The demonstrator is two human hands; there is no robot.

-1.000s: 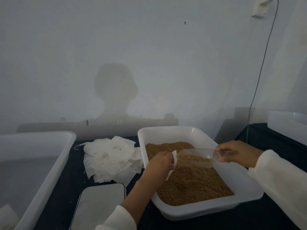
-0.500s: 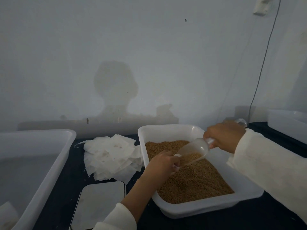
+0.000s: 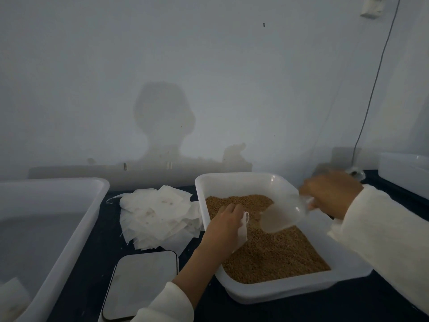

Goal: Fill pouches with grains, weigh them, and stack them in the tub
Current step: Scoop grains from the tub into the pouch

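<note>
Grains (image 3: pixel 274 249), brown and fine, fill the floor of a white tray (image 3: pixel 234 182) that sits on the dark surface (image 3: pixel 92 263) toward its right side, the heap banked up against the tray's far left corner. Over the grains the left hand (image 3: pixel 228 226) is closed around a small white pouch (image 3: pixel 243 231), gripping it by the upper part so that its mouth faces right; how full it is cannot be told. Just right of the pouch a clear plastic scoop (image 3: pixel 282 216) is tilted with its open end down and toward the pouch mouth, close to it but whether touching cannot be told. The right hand (image 3: pixel 332 194) is wrapped shut on the scoop's handle, above the tray's far right corner. Both arms wear white sleeves.

Left of the tray, touching its left wall, lies a loose pile of empty white pouches (image 3: pixel 157 212). In front of that pile, near the surface's front edge, sits a flat scale (image 3: pixel 141 282) with a pale grey plate. At the surface's left edge stands a large white tub (image 3: pixel 81 219); a pale shape lies in its near corner, too dim to identify. Another white container (image 3: pixel 404 170) stands at the far right edge, with a thin cable (image 3: pixel 371 89) hanging down the wall beside it
</note>
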